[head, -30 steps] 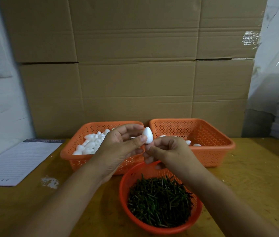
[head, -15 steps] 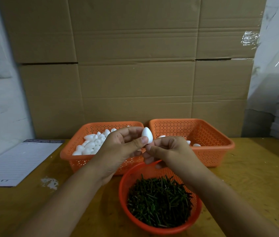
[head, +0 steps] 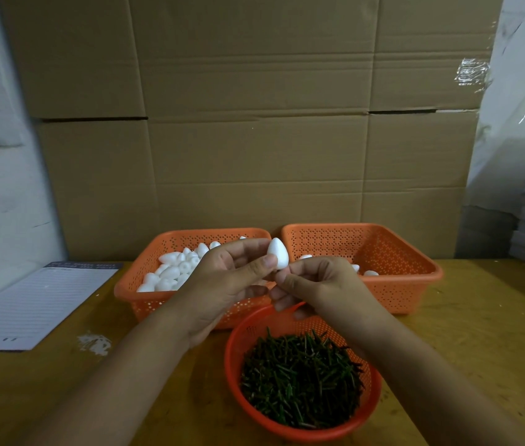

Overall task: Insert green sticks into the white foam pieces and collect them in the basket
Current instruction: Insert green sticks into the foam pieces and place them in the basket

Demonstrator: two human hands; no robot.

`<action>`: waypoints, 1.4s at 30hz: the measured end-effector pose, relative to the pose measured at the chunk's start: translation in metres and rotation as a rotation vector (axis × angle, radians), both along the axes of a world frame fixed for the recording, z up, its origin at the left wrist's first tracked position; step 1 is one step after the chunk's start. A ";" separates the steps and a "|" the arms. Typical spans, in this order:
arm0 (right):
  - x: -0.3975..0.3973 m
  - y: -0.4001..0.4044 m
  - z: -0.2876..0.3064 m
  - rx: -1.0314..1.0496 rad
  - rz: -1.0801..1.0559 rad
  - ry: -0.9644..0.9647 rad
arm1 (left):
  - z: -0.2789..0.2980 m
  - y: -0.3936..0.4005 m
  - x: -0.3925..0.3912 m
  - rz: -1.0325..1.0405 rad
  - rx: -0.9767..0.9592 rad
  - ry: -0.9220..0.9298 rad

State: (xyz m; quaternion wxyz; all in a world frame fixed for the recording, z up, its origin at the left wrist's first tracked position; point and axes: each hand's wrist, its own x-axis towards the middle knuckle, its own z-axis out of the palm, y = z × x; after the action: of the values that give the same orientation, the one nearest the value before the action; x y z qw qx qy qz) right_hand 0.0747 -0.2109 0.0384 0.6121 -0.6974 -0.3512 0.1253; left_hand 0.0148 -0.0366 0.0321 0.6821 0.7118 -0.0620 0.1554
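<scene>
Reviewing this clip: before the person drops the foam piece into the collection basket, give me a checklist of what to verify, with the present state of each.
1. Foam piece held: ok, the left hand pinches it between thumb and fingers.
2. Stick seated in the foam: cannot tell, the right hand pinches at its lower end and hides any stick.
3. Right basket has room: ok, only a few white pieces lie in it.
4. Path to that basket free: ok, nothing stands between the hands and it.
5. Stick supply: ok, the round basket is full of green sticks.
6. Foam supply: ok, the left basket holds many pieces.
</scene>
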 end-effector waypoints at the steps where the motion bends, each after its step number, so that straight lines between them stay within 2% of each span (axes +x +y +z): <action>1: 0.000 0.000 0.000 0.003 -0.016 -0.008 | 0.000 0.000 0.000 0.007 -0.001 -0.003; 16: 0.001 0.003 -0.001 -0.012 -0.077 -0.085 | -0.001 0.000 0.000 0.062 0.117 -0.025; 26: 0.000 0.006 -0.002 0.015 -0.110 -0.099 | -0.004 -0.006 0.003 0.082 0.026 -0.009; 34: 0.001 0.003 -0.001 0.015 -0.049 -0.008 | 0.002 -0.001 0.001 0.106 -0.054 -0.036; 42: -0.001 0.003 -0.001 -0.001 -0.013 -0.013 | 0.003 -0.005 -0.001 0.109 0.002 -0.009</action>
State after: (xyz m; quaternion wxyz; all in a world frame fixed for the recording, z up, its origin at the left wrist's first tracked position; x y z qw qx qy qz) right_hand 0.0734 -0.2075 0.0376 0.6102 -0.7007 -0.3506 0.1171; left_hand 0.0142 -0.0412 0.0347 0.6716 0.7142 -0.0262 0.1954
